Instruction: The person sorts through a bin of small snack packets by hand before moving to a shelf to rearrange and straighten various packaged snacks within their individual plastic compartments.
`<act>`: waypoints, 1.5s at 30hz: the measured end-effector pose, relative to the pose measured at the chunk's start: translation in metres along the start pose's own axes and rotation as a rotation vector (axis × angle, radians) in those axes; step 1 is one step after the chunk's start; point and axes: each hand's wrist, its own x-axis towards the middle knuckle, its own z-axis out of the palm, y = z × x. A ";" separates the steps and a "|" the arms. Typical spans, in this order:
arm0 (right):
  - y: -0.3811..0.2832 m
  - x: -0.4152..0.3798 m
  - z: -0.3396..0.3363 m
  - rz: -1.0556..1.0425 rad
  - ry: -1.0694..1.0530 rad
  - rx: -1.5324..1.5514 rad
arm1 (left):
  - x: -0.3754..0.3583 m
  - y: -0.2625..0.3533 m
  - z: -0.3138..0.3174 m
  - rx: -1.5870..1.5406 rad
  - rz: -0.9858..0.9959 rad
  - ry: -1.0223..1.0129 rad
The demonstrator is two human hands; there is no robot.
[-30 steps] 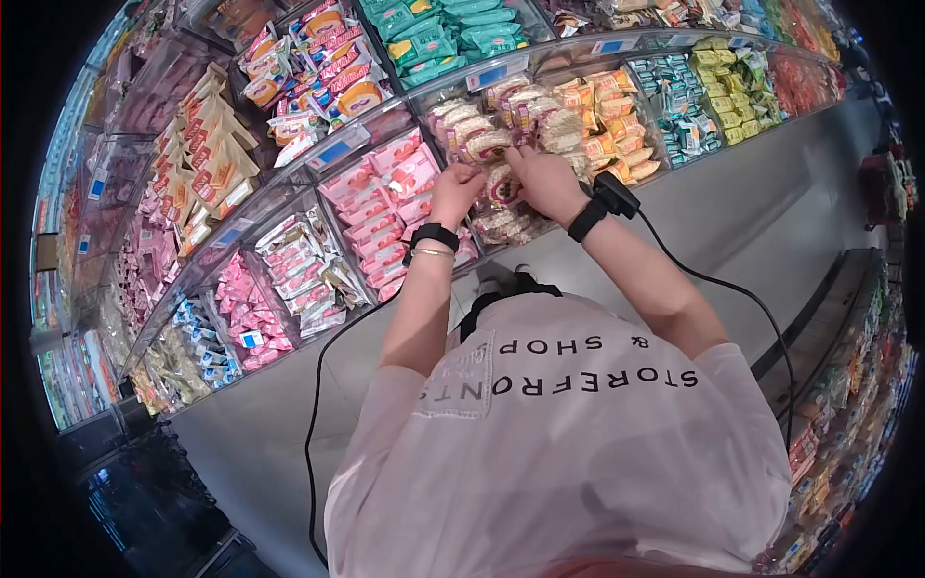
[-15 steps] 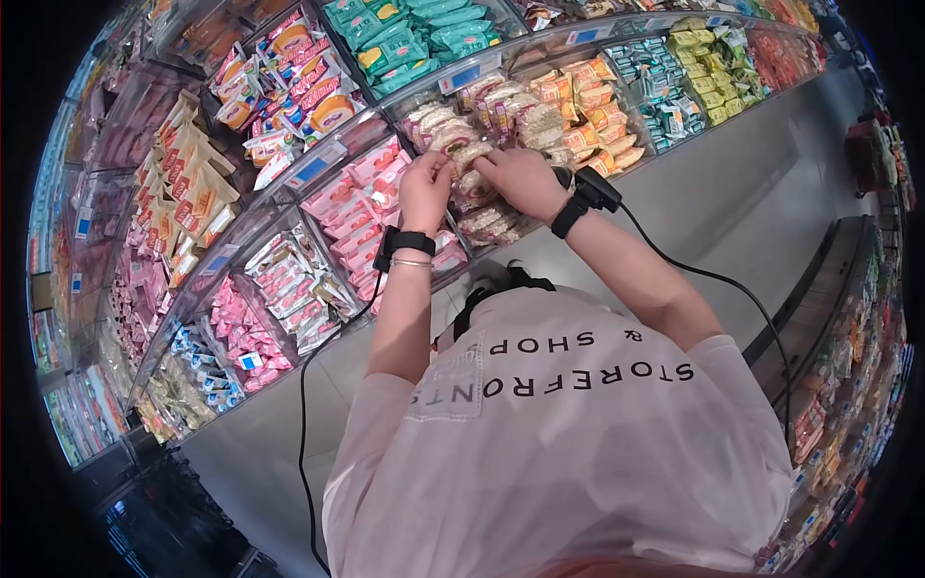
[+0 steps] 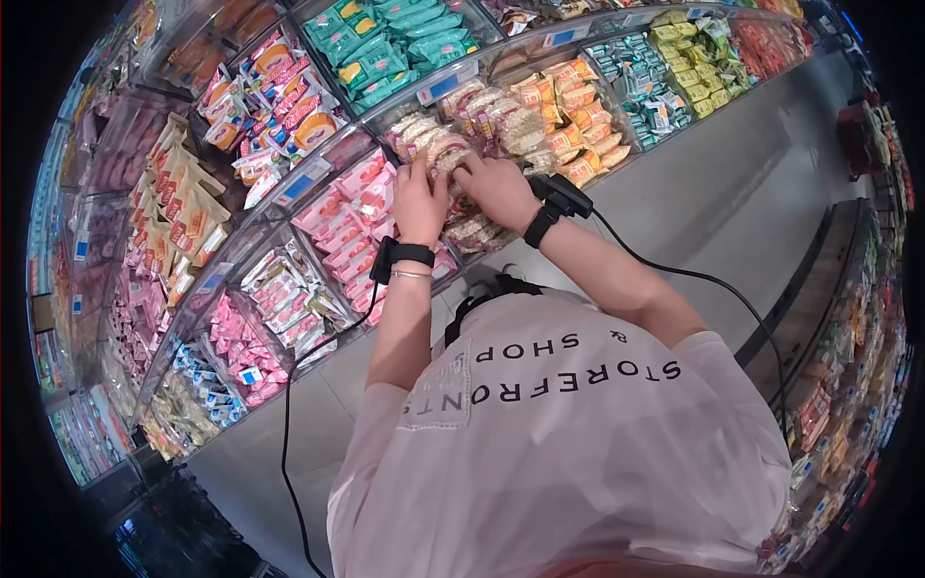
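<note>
Both hands are over a clear bin of clear-wrapped puffed-grain cakes (image 3: pixel 520 135) in a sweets display. My left hand (image 3: pixel 421 204) has its fingers closed on the near side of one wrapped puffed-grain cake (image 3: pixel 445 152) in the left row. My right hand (image 3: pixel 495 193) grips the same row from the right, its fingers bent and the fingertips partly hidden. More of these packs (image 3: pixel 477 234) lie below, between and behind the wrists. Each wrist wears a black band with a small cabled device.
Pink packs (image 3: pixel 352 217) fill the bin on the left, orange packs (image 3: pixel 578 116) the one on the right. Teal packs (image 3: pixel 371 58) lie in the upper tier behind a clear divider with price labels (image 3: pixel 448 87). Black cables (image 3: pixel 699 277) trail from both wrists.
The view has shifted slightly, so the shelf sits a little further left. My left fingers have straightened upward along the row of packs, and both hands stay close together there.
</note>
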 end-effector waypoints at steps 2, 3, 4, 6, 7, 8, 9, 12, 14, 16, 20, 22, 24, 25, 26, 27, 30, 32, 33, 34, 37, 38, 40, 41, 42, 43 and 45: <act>0.003 -0.002 -0.001 -0.001 0.012 -0.005 | -0.002 -0.005 0.002 -0.101 0.001 0.032; 0.003 -0.003 -0.009 -0.027 0.032 0.040 | -0.004 -0.001 -0.002 -0.140 -0.029 0.048; 0.003 -0.003 -0.017 -0.054 0.052 0.085 | -0.007 0.002 -0.006 -0.144 -0.023 0.042; 0.009 -0.014 -0.042 -0.007 0.058 0.135 | -0.014 0.012 -0.021 -0.192 -0.014 0.115; 0.015 -0.023 -0.059 0.074 0.129 0.185 | -0.017 0.024 -0.032 -0.187 -0.039 0.124; 0.023 -0.034 -0.069 0.151 0.201 0.235 | -0.014 0.030 -0.033 -0.191 -0.035 0.119; 0.034 -0.045 -0.074 0.236 0.213 0.240 | -0.012 0.035 -0.034 -0.245 0.008 0.124; 0.069 -0.079 -0.072 0.427 0.176 0.274 | 0.003 0.054 -0.028 -0.304 0.075 0.061; 0.083 -0.092 -0.059 0.525 0.132 0.301 | 0.021 0.064 -0.014 -0.319 0.201 -0.030; 0.091 -0.101 -0.049 0.582 0.089 0.299 | 0.038 0.074 0.007 -0.297 0.191 -0.059; 0.096 -0.093 -0.036 0.638 0.083 0.370 | 0.060 0.090 0.035 -0.035 0.309 -0.011; 0.103 -0.088 -0.023 0.596 -0.028 0.590 | 0.062 0.098 0.038 -0.025 0.266 -0.093; 0.104 -0.083 -0.012 0.597 -0.014 0.568 | 0.060 0.102 0.042 0.119 0.288 -0.076; 0.104 -0.079 -0.010 0.557 0.000 0.554 | 0.060 0.103 0.042 0.124 0.294 -0.078; 0.104 -0.077 -0.008 0.517 0.012 0.540 | 0.059 0.103 0.042 0.112 0.334 -0.045; 0.104 -0.074 -0.006 0.495 0.000 0.502 | 0.057 0.102 0.043 0.100 0.373 -0.014; 0.104 -0.072 -0.005 0.486 -0.013 0.454 | 0.059 0.096 0.051 0.041 0.335 -0.020; 0.105 -0.070 -0.007 0.491 -0.033 0.450 | 0.058 0.094 0.054 -0.023 0.313 -0.029; 0.105 -0.069 -0.008 0.499 -0.056 0.445 | 0.059 0.094 0.053 -0.089 0.289 -0.041; 0.105 -0.069 -0.009 0.492 -0.055 0.445 | 0.058 0.093 0.051 -0.087 0.286 -0.035; 0.105 -0.072 -0.019 0.518 -0.044 0.515 | 0.055 0.090 0.041 -0.054 0.315 -0.089; 0.108 -0.074 -0.024 0.515 -0.043 0.516 | 0.055 0.089 0.036 -0.166 0.262 -0.125; 0.115 -0.079 -0.031 0.615 0.102 0.554 | 0.053 0.093 0.016 -0.276 0.205 -0.158; 0.123 -0.080 -0.029 0.662 0.123 0.683 | 0.051 0.099 -0.001 -0.342 0.227 -0.145; 0.123 -0.078 -0.037 0.662 0.117 0.683 | 0.049 0.105 -0.016 -0.409 0.245 -0.134; 0.123 -0.073 -0.057 0.833 -0.011 1.162 | 0.047 0.109 -0.025 -0.397 0.378 -0.022; 0.115 -0.062 -0.091 1.059 -0.252 1.831 | 0.039 0.113 -0.032 -0.228 0.537 -0.016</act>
